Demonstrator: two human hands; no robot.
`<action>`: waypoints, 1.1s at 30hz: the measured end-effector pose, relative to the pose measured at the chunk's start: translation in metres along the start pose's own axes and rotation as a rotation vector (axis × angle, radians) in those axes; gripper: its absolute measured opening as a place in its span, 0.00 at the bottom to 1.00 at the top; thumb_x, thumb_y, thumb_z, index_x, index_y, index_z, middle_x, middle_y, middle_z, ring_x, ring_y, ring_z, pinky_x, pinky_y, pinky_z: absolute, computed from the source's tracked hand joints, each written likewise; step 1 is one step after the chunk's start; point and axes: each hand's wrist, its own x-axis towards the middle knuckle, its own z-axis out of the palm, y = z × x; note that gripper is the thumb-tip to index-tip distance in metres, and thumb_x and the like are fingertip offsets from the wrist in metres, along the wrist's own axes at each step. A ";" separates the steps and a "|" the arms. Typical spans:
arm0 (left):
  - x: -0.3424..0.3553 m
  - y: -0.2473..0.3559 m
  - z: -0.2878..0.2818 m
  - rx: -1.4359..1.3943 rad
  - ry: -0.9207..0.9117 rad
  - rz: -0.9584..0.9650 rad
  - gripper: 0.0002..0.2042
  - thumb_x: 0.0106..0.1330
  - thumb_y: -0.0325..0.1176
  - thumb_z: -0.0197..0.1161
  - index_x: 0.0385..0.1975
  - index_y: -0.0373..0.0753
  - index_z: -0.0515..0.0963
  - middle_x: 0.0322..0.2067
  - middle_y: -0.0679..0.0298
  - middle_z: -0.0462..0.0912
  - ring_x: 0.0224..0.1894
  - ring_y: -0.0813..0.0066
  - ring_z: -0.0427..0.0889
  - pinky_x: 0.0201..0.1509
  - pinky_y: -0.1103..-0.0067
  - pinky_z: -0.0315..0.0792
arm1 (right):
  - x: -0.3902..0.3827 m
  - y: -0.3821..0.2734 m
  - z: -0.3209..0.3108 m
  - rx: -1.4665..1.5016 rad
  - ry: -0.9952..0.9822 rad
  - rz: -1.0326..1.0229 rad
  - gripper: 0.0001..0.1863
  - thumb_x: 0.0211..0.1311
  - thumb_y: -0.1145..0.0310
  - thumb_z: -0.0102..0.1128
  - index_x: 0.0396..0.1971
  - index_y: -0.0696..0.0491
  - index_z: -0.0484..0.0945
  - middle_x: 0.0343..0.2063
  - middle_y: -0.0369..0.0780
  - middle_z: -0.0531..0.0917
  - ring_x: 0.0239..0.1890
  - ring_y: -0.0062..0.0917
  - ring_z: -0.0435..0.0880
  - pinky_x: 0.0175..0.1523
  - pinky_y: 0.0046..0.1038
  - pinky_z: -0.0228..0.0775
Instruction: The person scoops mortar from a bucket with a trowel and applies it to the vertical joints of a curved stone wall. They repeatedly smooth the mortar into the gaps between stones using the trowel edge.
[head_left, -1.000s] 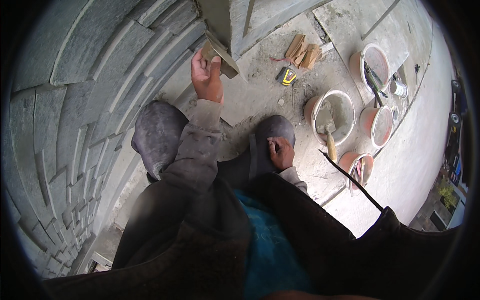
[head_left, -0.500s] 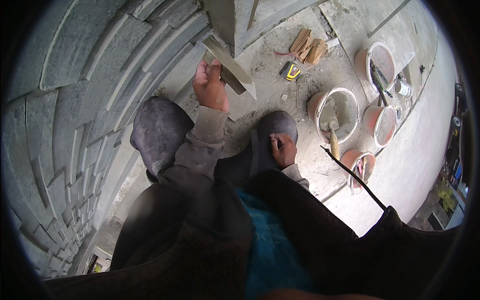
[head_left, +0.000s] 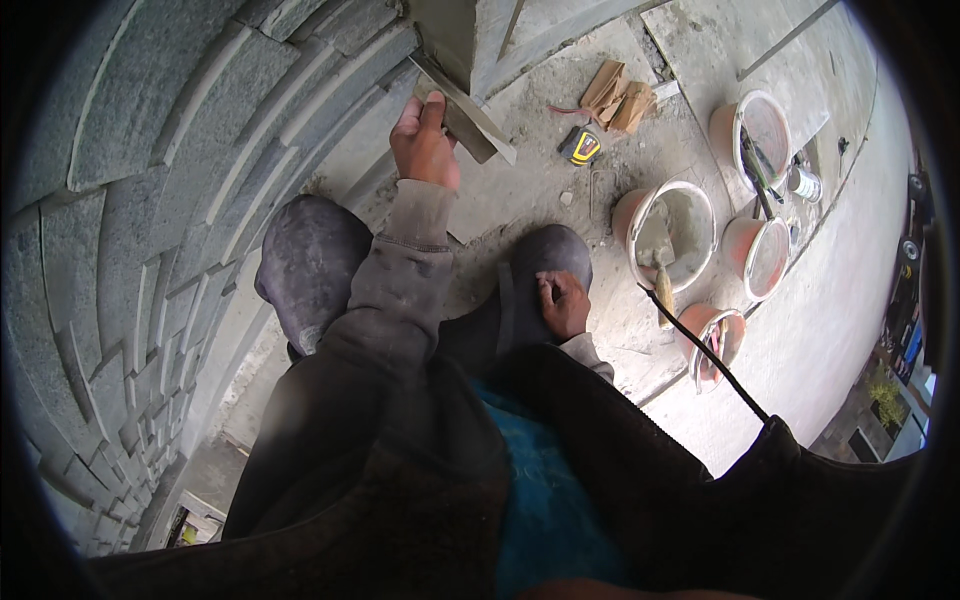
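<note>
My left hand [head_left: 427, 145] is closed around a long grey piece with two flat faces at an angle [head_left: 470, 122]; its exact kind is unclear. It slants down to the right by the foot of a grey cement pillar [head_left: 447, 35]; whether they touch, I cannot tell. My right hand [head_left: 565, 303] rests on my right knee [head_left: 552, 250], its fingers curled in and nothing visible in them. To its right, a trowel [head_left: 662, 290] with a wooden handle leans inside a mortar-smeared bucket [head_left: 628, 225].
A wall of staggered grey stone strips [head_left: 130, 220] rises along my left. On the dusty floor lie a yellow and black tape measure [head_left: 580, 146] and crumpled brown paper [head_left: 618, 98]. More buckets stand at right: one with tools [head_left: 722, 130], another [head_left: 740, 240], and a smaller one [head_left: 690, 345].
My left hand has shifted slightly up and right, with the grey piece tilting a little closer to the pillar. My right hand stays on the knee.
</note>
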 end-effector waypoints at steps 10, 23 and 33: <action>-0.032 0.055 0.026 -0.037 -0.199 0.115 0.20 0.77 0.31 0.56 0.66 0.33 0.68 0.57 0.60 0.79 0.58 0.69 0.78 0.64 0.67 0.71 | -0.002 -0.001 0.001 0.012 0.002 -0.001 0.04 0.61 0.72 0.65 0.35 0.50 0.86 0.35 0.40 0.88 0.39 0.37 0.85 0.46 0.35 0.77; -0.013 0.009 -0.004 -0.002 0.040 0.029 0.14 0.75 0.30 0.59 0.56 0.30 0.77 0.46 0.63 0.84 0.46 0.77 0.81 0.52 0.77 0.74 | 0.002 0.000 0.001 -0.017 -0.024 0.044 0.04 0.63 0.70 0.64 0.35 0.49 0.86 0.34 0.38 0.87 0.37 0.35 0.85 0.44 0.34 0.77; 0.006 -0.003 0.000 0.128 0.090 0.081 0.18 0.74 0.28 0.59 0.60 0.26 0.76 0.50 0.62 0.85 0.48 0.78 0.81 0.53 0.80 0.73 | 0.003 -0.002 0.002 -0.015 -0.020 0.063 0.04 0.62 0.72 0.64 0.34 0.49 0.86 0.34 0.38 0.88 0.39 0.36 0.86 0.45 0.35 0.77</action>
